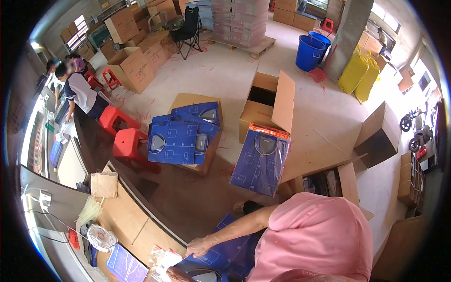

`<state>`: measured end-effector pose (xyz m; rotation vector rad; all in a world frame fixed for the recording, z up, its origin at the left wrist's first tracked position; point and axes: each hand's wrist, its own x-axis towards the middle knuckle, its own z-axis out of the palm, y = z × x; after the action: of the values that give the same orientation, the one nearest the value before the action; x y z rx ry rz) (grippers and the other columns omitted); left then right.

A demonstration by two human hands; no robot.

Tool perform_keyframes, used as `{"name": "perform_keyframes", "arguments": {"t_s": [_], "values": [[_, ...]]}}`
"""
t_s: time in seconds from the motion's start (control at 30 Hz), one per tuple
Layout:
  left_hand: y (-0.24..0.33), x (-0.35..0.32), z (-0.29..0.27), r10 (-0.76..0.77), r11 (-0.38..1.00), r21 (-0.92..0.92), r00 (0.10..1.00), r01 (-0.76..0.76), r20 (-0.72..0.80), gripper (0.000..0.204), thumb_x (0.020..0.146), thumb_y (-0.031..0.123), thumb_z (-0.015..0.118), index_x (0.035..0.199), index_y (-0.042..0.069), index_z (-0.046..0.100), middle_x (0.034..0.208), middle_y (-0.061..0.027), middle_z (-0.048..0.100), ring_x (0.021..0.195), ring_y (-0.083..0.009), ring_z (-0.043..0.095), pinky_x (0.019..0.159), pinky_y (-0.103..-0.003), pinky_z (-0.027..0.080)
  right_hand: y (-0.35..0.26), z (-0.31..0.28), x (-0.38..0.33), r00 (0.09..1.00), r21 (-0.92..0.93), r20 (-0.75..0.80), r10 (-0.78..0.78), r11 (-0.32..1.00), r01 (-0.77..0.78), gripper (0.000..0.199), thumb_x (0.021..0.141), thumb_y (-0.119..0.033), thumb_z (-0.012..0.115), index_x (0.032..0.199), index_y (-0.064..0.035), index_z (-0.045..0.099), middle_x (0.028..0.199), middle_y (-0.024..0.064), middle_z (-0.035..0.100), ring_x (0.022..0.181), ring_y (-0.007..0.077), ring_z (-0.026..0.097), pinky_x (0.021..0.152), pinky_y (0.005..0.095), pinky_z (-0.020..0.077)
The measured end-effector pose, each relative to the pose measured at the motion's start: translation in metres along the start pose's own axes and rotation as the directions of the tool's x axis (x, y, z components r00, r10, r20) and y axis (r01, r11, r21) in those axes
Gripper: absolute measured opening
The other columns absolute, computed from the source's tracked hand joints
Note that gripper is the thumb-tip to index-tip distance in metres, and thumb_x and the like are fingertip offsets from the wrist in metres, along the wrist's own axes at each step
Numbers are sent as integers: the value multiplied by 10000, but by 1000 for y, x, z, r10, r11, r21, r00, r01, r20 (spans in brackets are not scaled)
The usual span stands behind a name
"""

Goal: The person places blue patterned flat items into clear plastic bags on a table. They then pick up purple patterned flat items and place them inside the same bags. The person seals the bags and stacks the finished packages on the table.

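My right arm reaches leftward from a pink sleeve, and my right hand point(199, 246) bends its fingers at the edge of a shiny clear plastic bag point(164, 260) on the workbench. At the bottom edge, partly cut off, my left hand point(178, 275) has its fingers pressed together against the same bag. Beside and under my right forearm lie folded blue shirts point(221, 251) with dark collars. A flat blue-violet packet point(126, 263) lies left of the bag, near a white fan point(101, 237).
A packed blue shirt point(261, 162) leans by an open carton point(265, 101). More blue shirts point(174, 141) are stacked on another carton. Red stools point(131, 143) stand beside the bench point(127, 211). A co-worker point(82, 89) works farther along it. Blue bins point(310, 51) stand by a pillar.
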<state>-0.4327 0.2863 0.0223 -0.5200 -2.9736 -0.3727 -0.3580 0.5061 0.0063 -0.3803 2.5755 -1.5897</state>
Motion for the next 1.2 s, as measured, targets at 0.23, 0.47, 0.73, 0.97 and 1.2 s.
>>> {"name": "perform_keyframes", "arguments": {"t_s": [0.23,0.47,0.73,0.97,1.2], "values": [[0,-30,-8,58,991,116,998,-59,9,358,896,144,371,1243,206,433,1142,-148,506,998,-318,509,843,-420,440,-1,0,4,999,142,34,5,990,-10,371,699,-168,576,1051,-58,608,878,218,621,827,356,594,723,459,444],[55,-12,-53,-178,962,-248,954,117,-241,477,844,375,562,1113,-16,514,954,-216,558,841,-349,570,724,-410,473,-6,-11,6,998,138,43,44,989,-49,387,709,-157,576,1083,-62,605,884,207,628,837,345,596,727,434,445],[64,59,-7,-147,889,-438,989,135,4,398,859,310,539,1091,-13,523,926,-171,569,809,-294,572,721,-369,474,-15,6,11,990,-57,67,124,991,-120,398,727,-170,581,1103,-41,589,901,201,630,880,346,594,766,431,457],[53,42,2,-201,836,-513,979,195,44,331,872,254,518,1072,-10,531,902,-132,578,781,-246,573,718,-333,475,-16,12,9,994,-16,70,89,996,-88,395,716,-172,576,1105,-106,603,915,161,640,867,309,603,743,415,464],[-42,-19,-5,-534,421,-833,840,359,92,268,886,198,498,1054,-7,539,878,-93,587,754,-198,575,715,-298,477,31,5,39,989,350,-138,-44,933,90,315,770,-161,604,1077,-91,621,873,86,654,754,135,564,687,304,469]]}}
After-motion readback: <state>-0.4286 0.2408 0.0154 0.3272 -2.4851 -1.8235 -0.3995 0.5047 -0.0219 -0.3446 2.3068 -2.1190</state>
